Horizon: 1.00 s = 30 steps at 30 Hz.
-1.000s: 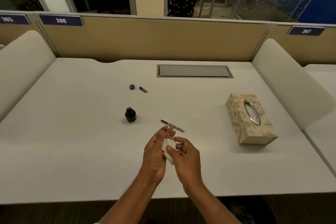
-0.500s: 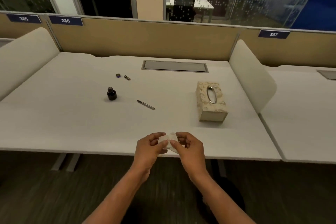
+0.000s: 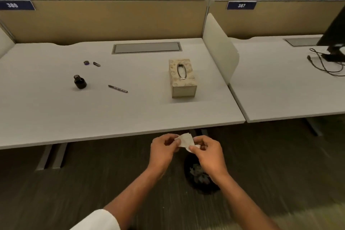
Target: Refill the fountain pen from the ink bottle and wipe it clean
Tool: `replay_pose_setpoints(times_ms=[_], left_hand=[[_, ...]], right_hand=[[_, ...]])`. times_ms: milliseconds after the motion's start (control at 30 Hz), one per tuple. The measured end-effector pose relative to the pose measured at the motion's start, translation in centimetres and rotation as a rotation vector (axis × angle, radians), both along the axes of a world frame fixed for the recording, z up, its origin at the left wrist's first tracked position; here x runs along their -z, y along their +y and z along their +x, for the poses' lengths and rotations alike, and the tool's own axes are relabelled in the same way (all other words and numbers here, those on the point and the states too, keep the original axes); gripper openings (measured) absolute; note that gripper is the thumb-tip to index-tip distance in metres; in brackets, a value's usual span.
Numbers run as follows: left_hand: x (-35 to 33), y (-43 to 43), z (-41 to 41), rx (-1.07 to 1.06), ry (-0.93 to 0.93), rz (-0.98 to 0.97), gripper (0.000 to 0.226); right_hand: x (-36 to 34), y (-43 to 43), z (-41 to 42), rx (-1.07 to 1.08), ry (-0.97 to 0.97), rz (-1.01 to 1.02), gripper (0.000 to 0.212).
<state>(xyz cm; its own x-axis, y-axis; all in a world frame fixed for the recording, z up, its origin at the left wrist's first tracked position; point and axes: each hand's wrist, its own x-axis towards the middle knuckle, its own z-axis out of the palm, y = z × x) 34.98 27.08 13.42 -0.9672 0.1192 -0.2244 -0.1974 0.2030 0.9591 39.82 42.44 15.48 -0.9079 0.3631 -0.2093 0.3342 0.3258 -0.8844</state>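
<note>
Head view takes in a pale grey worktop (image 3: 112, 110) that fills the left and middle of the frame, backed by a tan partition with the number tags 386 (image 3: 12, 5) and 387 (image 3: 241, 5). At the left of the worktop stands the ink bottle (image 3: 80, 81), dark, upright and uncapped. Above it in the frame, well apart, lies its small round cap (image 3: 86, 62), and just right of that a short dark pen piece (image 3: 96, 64). To the right of the bottle and near it lies the fountain pen (image 3: 117, 88), flat on the worktop, slanting down to the right, touched by neither hand. Further right, past a stretch of bare worktop, sits a patterned tissue box (image 3: 182, 78) with an oval metal ring on top.

In the lower middle of the frame, off the front edge of the worktop and over the dark floor, the two hands meet. The left hand (image 3: 162, 152) has its fingers closed on the left side of a small folded white tissue (image 3: 185, 140), and the right hand (image 3: 210, 155) pinches the tissue's lower right part. Beneath the right hand, on the floor, is a dark round bin (image 3: 199, 175) with crumpled scraps in it. At the far right, on the neighbouring desk, black cables (image 3: 324, 63) trail from a dark object.
</note>
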Motion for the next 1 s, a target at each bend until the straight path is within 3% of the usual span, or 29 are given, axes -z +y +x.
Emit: replay_pose_setpoints(times_ms=[167, 433, 633, 800, 1000], left_hand=[[1.7, 3.4, 0.4, 0.138, 0.144, -0.249, 0.019], [4.3, 7.6, 0.7, 0.232, 0.145, -0.283, 0.022], [7.0, 9.4, 0.2, 0.269, 0.111, -0.292, 0.036], [8.9, 9.2, 0.2, 0.429, 0.281, -0.459, 0.045], [9.9, 8.2, -0.3, 0.432, 0.505, -0.557, 0.052]], right_hand=[[1.3, 2.7, 1.7, 0.083, -0.041, 0.103, 0.013], [4.5, 6.4, 2.5, 0.138, -0.039, 0.146, 0.009], [9.3, 9.3, 1.4, 0.161, -0.057, 0.228, 0.012], [14.3, 11.5, -0.5, 0.111, -0.084, 0.396, 0.011], [20.1, 14.0, -2.2, 0.054, -0.194, 0.582, 0.032]])
